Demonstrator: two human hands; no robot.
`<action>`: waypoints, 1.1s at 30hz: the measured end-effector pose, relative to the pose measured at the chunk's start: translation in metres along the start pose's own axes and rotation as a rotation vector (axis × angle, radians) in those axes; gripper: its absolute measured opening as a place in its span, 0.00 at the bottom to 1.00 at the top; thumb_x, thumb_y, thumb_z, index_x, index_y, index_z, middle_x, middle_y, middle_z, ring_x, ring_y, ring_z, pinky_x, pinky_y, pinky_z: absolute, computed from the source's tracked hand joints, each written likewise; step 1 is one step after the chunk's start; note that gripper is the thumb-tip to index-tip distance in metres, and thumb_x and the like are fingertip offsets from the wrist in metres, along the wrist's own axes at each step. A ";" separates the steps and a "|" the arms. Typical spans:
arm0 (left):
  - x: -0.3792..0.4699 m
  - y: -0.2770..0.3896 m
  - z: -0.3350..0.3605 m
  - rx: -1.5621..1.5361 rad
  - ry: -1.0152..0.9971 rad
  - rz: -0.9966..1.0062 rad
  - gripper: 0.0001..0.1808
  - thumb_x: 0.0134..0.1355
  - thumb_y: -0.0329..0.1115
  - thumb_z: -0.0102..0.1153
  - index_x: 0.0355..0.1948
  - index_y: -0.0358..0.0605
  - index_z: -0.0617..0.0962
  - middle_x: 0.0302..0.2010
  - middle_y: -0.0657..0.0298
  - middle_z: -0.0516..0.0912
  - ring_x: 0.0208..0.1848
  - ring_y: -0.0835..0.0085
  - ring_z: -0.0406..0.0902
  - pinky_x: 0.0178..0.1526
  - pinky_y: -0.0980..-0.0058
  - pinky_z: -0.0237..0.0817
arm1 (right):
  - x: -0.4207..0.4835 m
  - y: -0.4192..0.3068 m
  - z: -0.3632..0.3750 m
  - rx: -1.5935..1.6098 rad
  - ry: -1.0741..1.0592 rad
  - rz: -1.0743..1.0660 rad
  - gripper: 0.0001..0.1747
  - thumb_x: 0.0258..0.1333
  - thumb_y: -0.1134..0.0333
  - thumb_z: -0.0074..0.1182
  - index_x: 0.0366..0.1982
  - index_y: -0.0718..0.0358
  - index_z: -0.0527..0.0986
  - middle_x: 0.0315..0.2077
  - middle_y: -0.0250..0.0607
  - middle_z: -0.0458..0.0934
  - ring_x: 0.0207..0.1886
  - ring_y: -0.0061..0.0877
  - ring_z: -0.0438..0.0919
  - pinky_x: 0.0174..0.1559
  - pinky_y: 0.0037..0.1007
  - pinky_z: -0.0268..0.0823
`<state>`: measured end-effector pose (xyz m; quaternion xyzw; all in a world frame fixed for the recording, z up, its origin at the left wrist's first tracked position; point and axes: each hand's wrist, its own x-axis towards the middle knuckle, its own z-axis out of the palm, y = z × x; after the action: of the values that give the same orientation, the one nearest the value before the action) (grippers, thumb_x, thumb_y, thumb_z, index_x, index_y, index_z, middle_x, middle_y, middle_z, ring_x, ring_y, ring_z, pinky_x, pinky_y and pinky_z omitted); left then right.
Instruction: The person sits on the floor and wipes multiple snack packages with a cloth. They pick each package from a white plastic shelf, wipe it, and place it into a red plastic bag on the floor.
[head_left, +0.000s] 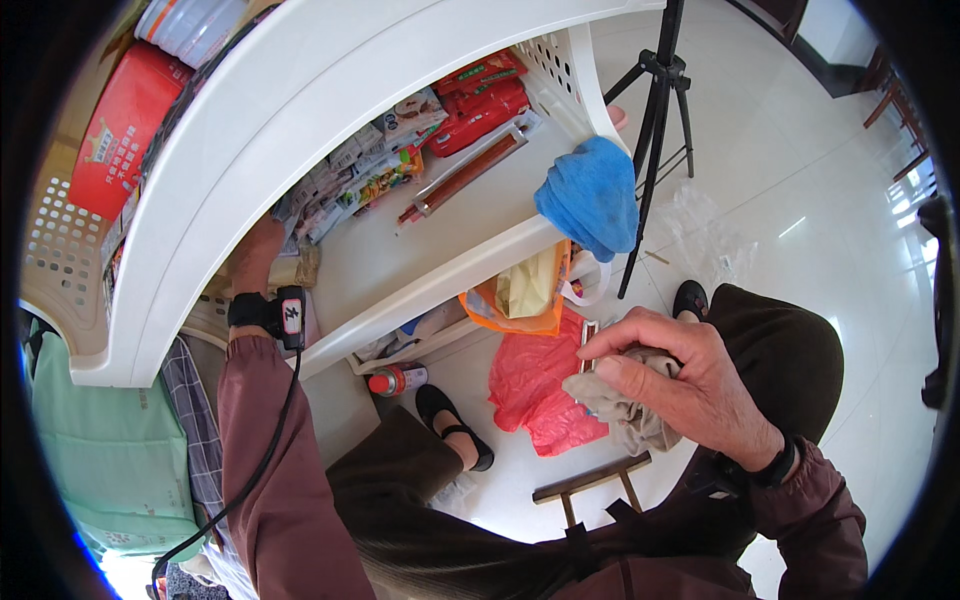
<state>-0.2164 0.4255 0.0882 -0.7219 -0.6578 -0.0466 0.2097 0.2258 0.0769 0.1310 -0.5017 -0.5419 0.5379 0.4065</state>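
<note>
My left hand (259, 251) reaches into the middle tier of a white plastic shelf rack (375, 259). Its fingers are hidden by the rack's curved upper edge and lie close to several stacked snack packets (330, 187). A grey-beige crumpled cloth (637, 397) is in my right hand (690, 382), held above the floor. Beside my right fingertips shows a narrow silvery packet (589, 341); whether they grip it cannot be made out. On the shelf lies a long clear-wrapped packet with reddish-brown contents (469, 172), in front of red packets (484, 112).
A blue cloth (589, 195) hangs over the rack's corner, next to a black tripod (660, 90). Below are an orange-edged bag (517, 296), a red plastic bag (532, 382) and a red-capped can (397, 379). A red box (124, 135) stands on the upper tier.
</note>
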 end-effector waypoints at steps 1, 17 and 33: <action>-0.002 0.003 -0.005 -0.019 -0.024 -0.020 0.43 0.51 0.19 0.56 0.72 0.50 0.67 0.69 0.47 0.71 0.71 0.47 0.66 0.70 0.57 0.61 | 0.000 -0.001 -0.001 -0.002 -0.018 0.018 0.10 0.68 0.68 0.57 0.45 0.68 0.80 0.40 0.37 0.83 0.41 0.16 0.78 0.45 0.22 0.70; -0.112 0.064 -0.133 -0.734 -0.286 0.130 0.11 0.69 0.32 0.57 0.43 0.34 0.84 0.38 0.58 0.88 0.38 0.76 0.83 0.47 0.76 0.73 | -0.001 0.003 -0.020 0.103 0.306 -0.162 0.15 0.71 0.60 0.55 0.43 0.66 0.83 0.33 0.33 0.84 0.33 0.14 0.81 0.36 0.17 0.72; -0.422 0.351 0.101 -0.639 -1.122 0.444 0.25 0.54 0.50 0.68 0.46 0.43 0.82 0.43 0.50 0.85 0.45 0.52 0.83 0.48 0.57 0.74 | -0.021 0.004 -0.067 -0.124 0.592 -0.360 0.11 0.67 0.72 0.55 0.48 0.64 0.82 0.26 0.26 0.79 0.27 0.08 0.73 0.30 0.15 0.65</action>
<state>0.0476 0.0534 -0.2336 -0.7810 -0.4574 0.1872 -0.3818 0.2949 0.0676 0.1352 -0.5562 -0.5118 0.2549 0.6030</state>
